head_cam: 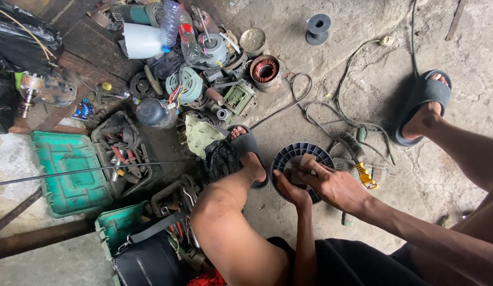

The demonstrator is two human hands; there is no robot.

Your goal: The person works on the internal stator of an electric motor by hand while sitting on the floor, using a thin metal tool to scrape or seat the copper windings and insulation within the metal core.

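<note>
Round dark slotted fan cover on floor under both hands; left hand grips its near rim, right hand pinches small tan piece against its top.

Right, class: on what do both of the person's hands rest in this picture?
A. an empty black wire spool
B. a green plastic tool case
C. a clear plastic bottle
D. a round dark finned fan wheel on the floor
D: the left hand and the right hand both lie on the round dark fan wheel on the concrete floor, beside the left foot's sandal.
</note>
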